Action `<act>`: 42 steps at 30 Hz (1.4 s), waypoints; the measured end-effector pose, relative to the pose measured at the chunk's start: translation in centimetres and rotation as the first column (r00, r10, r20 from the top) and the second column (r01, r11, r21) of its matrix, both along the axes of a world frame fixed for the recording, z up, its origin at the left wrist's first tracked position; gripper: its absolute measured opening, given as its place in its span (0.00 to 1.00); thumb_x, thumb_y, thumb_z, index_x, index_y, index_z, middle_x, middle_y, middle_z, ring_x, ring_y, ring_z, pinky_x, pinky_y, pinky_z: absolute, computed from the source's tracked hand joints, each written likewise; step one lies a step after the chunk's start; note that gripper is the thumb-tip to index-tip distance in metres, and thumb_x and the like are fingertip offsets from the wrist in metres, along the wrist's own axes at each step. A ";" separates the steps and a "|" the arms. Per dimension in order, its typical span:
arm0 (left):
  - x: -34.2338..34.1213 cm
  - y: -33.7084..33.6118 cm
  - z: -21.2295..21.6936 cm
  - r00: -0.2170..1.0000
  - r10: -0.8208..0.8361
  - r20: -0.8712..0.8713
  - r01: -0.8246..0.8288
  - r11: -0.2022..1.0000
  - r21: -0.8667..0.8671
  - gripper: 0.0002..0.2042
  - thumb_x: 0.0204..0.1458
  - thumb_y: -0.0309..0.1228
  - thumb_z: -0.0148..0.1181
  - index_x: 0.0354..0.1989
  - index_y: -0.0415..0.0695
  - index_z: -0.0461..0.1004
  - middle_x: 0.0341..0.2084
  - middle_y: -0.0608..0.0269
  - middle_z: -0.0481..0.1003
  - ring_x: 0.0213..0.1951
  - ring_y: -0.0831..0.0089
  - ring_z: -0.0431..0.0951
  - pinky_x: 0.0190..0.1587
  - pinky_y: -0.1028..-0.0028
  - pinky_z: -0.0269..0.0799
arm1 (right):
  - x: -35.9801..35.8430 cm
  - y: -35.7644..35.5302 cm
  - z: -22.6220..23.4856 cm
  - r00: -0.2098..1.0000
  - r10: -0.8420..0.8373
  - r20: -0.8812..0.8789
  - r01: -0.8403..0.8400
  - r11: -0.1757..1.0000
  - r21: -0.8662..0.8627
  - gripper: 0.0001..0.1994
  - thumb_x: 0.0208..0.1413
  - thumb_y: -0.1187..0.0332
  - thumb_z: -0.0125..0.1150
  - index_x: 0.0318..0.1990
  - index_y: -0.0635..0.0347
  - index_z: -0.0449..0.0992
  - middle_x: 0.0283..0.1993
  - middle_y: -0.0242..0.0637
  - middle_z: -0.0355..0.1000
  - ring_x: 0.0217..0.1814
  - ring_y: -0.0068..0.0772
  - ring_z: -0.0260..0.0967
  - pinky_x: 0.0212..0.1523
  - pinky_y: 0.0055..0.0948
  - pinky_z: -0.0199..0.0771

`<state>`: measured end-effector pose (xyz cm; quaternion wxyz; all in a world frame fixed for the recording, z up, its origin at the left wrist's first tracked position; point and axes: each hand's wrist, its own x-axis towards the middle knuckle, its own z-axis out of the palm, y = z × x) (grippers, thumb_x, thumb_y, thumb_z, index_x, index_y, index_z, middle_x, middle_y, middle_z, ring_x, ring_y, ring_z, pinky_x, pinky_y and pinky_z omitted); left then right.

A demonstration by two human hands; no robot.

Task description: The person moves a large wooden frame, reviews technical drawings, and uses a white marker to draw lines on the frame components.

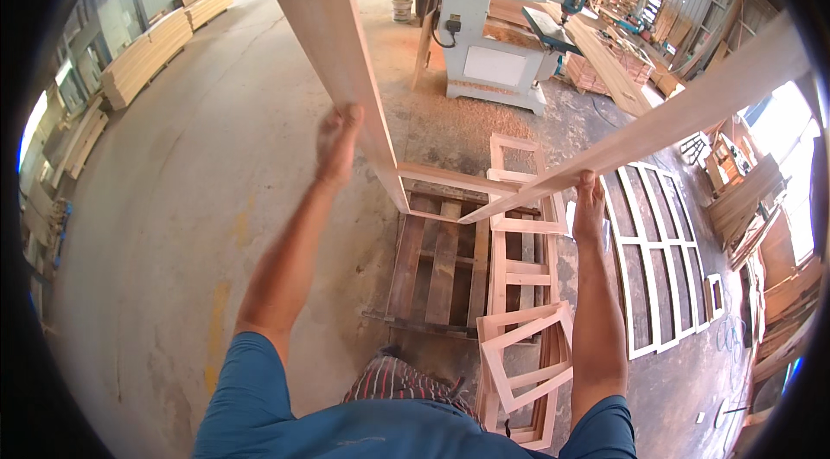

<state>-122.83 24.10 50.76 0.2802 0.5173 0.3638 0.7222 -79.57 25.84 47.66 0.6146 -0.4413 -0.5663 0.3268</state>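
I hold a tall pale wooden frame (341,35) upright in front of me, its two long sides spreading apart toward the top of the picture. My left hand (339,143) is closed round the left upright, thumb on the near side. On the right upright (657,126), my right hand (590,208) grips from below, most of its fingers hidden. Short crosspieces join the uprights near the bottom. That lower end is over a dark slatted pallet (445,277); whether it rests there I cannot tell.
Smaller wooden frames (526,317) lie stacked right of the pallet, one askew on top. Farther right, a white gridded frame (644,243) lies on the floor. Ahead stands a grey woodworking machine (488,35) amid sawdust, with a bucket (401,9) beyond. Timber stacks (151,57) line the left.
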 end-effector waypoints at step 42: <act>36.4 -42.9 6.8 0.173 -0.839 0.516 0.970 0.236 0.058 0.25 0.64 0.53 0.44 0.50 0.41 0.68 0.31 0.46 0.76 0.35 0.56 0.78 0.41 0.59 0.76 | 23.1 -73.7 25.1 0.131 -0.789 0.601 0.808 0.437 0.396 0.28 0.61 0.46 0.50 0.50 0.68 0.68 0.40 0.41 0.67 0.43 0.30 0.63 0.43 0.34 0.67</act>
